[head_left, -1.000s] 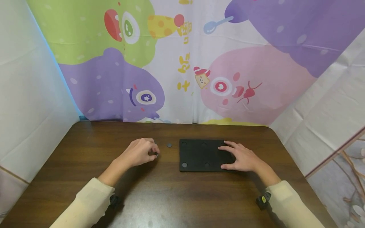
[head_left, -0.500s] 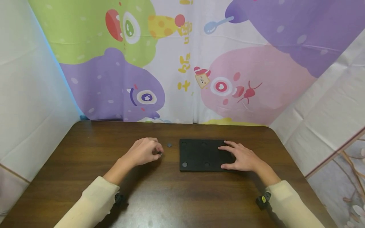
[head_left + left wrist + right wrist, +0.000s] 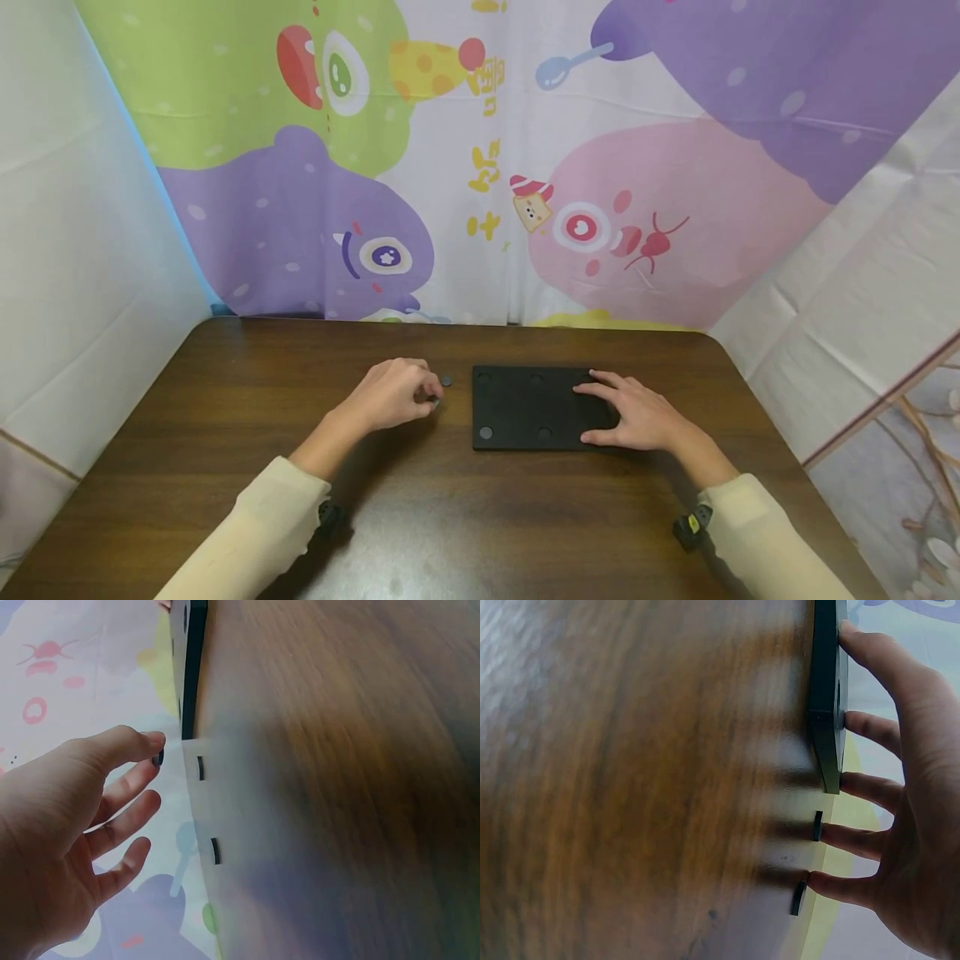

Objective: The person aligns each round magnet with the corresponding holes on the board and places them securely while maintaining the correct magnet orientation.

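My left hand (image 3: 393,396) is in the air left of a black board (image 3: 517,408). In the left wrist view, its thumb and index finger pinch a small dark disc (image 3: 158,758), and the other fingers are loosely bent. The flat board has several round recesses; a grey disc (image 3: 486,433) sits in the near left one. My right hand (image 3: 641,415) rests on the board's right end, fingers spread, with thumb and fingertips touching it. Its outer fingers reach past the edge near two dark discs (image 3: 817,826) in the right wrist view.
A loose dark disc (image 3: 447,381) lies on the brown wooden table (image 3: 465,525) between left hand and board. Another disc (image 3: 215,851) lies on the table in the left wrist view. A cartoon-printed curtain (image 3: 450,167) hangs behind the table.
My left hand has moved to the right with the pinched disc, closer to the board and the loose disc. My right hand and the board have stayed put.
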Demonstrator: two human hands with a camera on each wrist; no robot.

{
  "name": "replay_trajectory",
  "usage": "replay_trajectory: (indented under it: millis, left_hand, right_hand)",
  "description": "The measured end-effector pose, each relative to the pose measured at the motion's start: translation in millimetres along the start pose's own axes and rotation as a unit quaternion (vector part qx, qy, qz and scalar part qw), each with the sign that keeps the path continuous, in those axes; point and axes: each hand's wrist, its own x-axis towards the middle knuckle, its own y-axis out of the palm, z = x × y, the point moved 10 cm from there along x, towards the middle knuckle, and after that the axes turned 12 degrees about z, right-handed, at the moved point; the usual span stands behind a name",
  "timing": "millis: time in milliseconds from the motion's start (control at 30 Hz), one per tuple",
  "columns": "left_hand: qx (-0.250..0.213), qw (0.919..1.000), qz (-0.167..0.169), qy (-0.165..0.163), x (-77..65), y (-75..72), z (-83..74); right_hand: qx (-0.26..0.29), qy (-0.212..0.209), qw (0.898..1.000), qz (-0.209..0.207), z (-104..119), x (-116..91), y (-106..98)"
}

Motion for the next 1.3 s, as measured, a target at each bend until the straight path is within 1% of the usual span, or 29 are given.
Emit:
replay_trajectory:
  millis: [300, 633, 933, 1300]
  left_hand:
    - [0.001, 1.0000, 0.000, -0.001, 9.6, -0.4, -2.1]
    - [0.004, 1.0000, 0.000, 0.007, 17.7, -0.1, -7.5]
    - [0.008, 0.9999, -0.004, 0.004, 25.5, 2.4, -11.5]
    - [0.007, 0.9999, 0.003, -0.007, 34.7, 6.2, -12.2]
  right_hand:
    - [0.002, 0.003, 1.000, 0.002, 0, 1, 1]
    - [-0.002, 0.001, 1.000, -0.002, 1, 2, 0]
    - [-0.001, 0.005, 1.000, -0.002, -1, 0, 1]
    - [-0.001, 0.007, 1.000, -0.006, -2, 0, 1]
